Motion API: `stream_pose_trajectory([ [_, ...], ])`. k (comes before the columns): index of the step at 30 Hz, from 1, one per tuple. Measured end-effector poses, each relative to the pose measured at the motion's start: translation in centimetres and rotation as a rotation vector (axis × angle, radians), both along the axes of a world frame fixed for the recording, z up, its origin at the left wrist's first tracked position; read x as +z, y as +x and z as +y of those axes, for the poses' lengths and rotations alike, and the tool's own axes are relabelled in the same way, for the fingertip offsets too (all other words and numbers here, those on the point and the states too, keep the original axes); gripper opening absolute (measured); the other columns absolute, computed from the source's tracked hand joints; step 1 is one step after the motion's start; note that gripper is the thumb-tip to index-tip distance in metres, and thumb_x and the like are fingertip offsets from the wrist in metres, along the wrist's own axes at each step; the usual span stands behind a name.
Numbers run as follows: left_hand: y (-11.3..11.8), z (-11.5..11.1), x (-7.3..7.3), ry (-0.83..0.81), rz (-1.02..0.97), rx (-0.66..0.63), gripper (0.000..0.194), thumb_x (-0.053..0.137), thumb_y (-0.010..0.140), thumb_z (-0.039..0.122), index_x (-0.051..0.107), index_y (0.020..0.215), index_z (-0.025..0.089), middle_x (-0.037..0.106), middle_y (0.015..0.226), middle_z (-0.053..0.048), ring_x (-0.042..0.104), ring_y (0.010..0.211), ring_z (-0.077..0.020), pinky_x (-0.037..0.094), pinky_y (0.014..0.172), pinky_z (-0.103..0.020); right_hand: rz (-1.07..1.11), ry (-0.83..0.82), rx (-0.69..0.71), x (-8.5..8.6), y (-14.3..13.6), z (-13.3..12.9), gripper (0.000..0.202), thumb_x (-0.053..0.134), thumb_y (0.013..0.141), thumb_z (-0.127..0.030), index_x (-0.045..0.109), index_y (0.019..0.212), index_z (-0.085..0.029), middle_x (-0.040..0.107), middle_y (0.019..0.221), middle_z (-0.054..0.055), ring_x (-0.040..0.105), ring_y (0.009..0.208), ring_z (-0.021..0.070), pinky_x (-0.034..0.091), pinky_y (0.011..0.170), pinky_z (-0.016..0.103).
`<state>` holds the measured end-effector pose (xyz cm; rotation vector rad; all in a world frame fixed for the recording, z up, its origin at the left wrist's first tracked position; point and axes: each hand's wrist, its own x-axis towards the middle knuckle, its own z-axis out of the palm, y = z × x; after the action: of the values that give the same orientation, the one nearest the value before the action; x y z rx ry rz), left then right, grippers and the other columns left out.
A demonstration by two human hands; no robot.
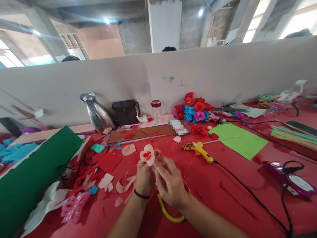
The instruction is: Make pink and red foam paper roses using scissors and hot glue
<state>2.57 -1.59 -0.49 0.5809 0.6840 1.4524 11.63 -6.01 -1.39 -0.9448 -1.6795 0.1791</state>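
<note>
A small pale-pink paper flower [150, 160] with a red centre is held up over the red table. My left hand [144, 178], a dark band on its wrist, is closed round the flower's base just beneath the petals. My right hand [173, 185] is bent in from the right, its fingertips pinching at the flower's right edge; exactly what lies between them is partly hidden. Below my right hand a yellow curved tube [167, 213] lies on the table. Pink petal cut-outs [128, 149] and paper scraps [106, 181] are scattered to the left.
A yellow glue gun [201, 152] lies to the right, its black cable trailing toward me. Behind it is a green sheet [240, 140]. A bunch of paper flowers [198, 106], a glass jar [156, 111] and a metal jug [99, 114] stand by the partition. A green board [42, 175] rises at left.
</note>
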Motion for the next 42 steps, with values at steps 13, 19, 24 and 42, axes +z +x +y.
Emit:
stream_pose_trajectory([
  [13,-0.9,0.9,1.1,-0.289,-0.104,-0.07,0.014,0.072,0.065,0.023,0.061,0.07,0.015,0.055,0.054,0.006,0.043,0.04,-0.0019,0.044,0.05,-0.017,-0.268,-0.364,-0.664,0.2,9.1,3.0,0.016,0.047,0.076,-0.016,0.059,0.087,-0.017,0.064,0.087,0.011,0.056,0.087,0.0266,0.043,0.08,0.042],
  [19,-1.2,1.2,0.6,-0.361,-0.04,-0.06,0.011,0.068,0.067,0.018,0.058,0.069,0.014,0.052,0.053,0.007,0.04,0.039,-0.002,0.042,0.048,-0.017,-0.484,-0.93,-0.849,-1.6,15.1,3.2,0.031,0.051,0.074,-0.03,0.058,0.099,-0.012,0.062,0.098,0.02,0.058,0.093,0.0344,0.041,0.071,0.04],
  [24,-1.3,1.2,0.3,-0.38,-0.002,-0.064,0.008,0.066,0.068,0.016,0.058,0.068,0.014,0.05,0.049,0.007,0.038,0.037,-0.0022,0.041,0.046,-0.017,-0.208,-0.998,-0.689,-1.4,15.8,4.6,0.019,0.057,0.066,-0.023,0.061,0.082,-0.014,0.064,0.078,0.013,0.06,0.085,0.0321,0.039,0.065,0.034],
  [42,-1.0,1.7,-0.3,-0.461,0.08,-0.031,0.004,0.061,0.068,0.011,0.06,0.067,0.014,0.058,0.052,0.004,0.041,0.034,-0.0031,0.041,0.042,-0.017,0.655,-0.768,0.237,0.5,8.7,2.4,0.033,0.065,0.073,-0.045,0.051,0.089,-0.021,0.066,0.073,-0.001,0.052,0.047,0.0092,0.04,0.047,0.022],
])
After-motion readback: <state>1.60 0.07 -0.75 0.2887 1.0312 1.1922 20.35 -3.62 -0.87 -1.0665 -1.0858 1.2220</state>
